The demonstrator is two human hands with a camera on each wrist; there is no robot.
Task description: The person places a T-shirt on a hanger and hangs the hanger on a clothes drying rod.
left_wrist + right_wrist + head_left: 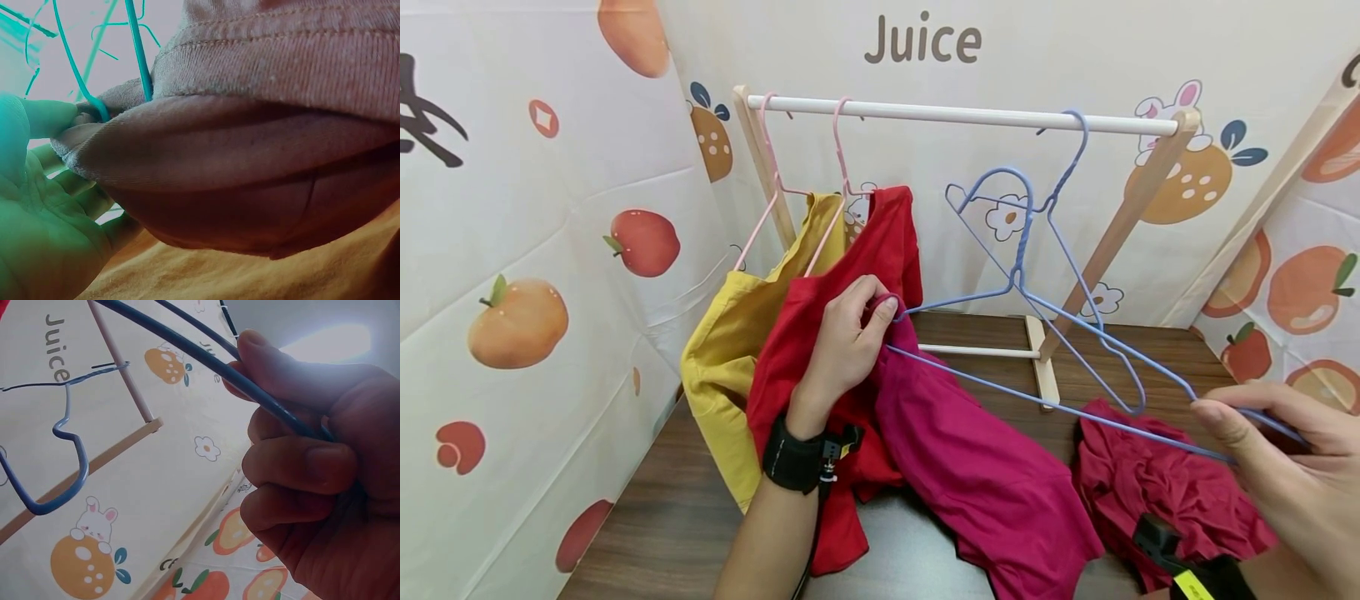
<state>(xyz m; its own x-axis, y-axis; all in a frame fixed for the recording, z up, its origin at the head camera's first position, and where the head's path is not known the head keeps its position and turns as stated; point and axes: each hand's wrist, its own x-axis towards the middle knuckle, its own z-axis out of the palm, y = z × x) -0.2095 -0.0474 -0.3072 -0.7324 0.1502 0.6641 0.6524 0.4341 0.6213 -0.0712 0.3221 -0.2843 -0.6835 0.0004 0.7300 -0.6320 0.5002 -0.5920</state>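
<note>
One blue hanger [1017,273] has its left end in the opening of a magenta garment [977,458], whose edge the left hand [848,333] pinches; the right hand [1296,467] grips the other end, above the worktop [647,517].

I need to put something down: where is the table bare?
Front left, between the printed wall cloth and yellow shirt, the table lies bare. Another patch sits back right, behind the crumpled red shirt and beside the rack's right foot, though blue hangers cross above. Front centre is crowded: the magenta shirt hangs there.
</note>
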